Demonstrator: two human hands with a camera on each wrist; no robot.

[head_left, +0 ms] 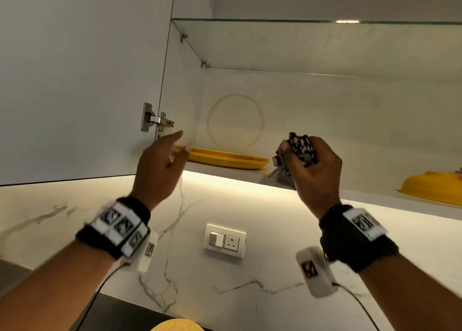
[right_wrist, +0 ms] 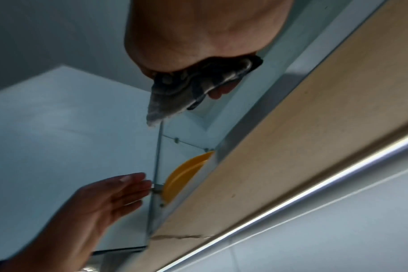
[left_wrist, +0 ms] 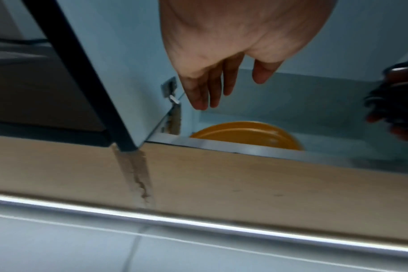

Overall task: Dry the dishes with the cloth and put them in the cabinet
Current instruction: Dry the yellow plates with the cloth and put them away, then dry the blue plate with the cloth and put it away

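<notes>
two stacked yellow plates [head_left: 225,158] on the cabinet floor [head_left: 225,169], near its front edge; left hand [head_left: 160,167] spread, empty; right hand [head_left: 316,170] clenches one checked cloth [head_left: 298,147].

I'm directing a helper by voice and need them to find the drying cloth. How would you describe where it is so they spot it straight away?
Look at the open wall cabinet above the marble backsplash, in front of its bottom shelf. There the right hand grips the cloth, bunched into a wad. It is black-and-white patterned, while the dishes on the shelf are plain yellow.

Black wristbands [head_left: 117,233] carry white marker tags and white cabled camera boxes [head_left: 316,270].
</notes>
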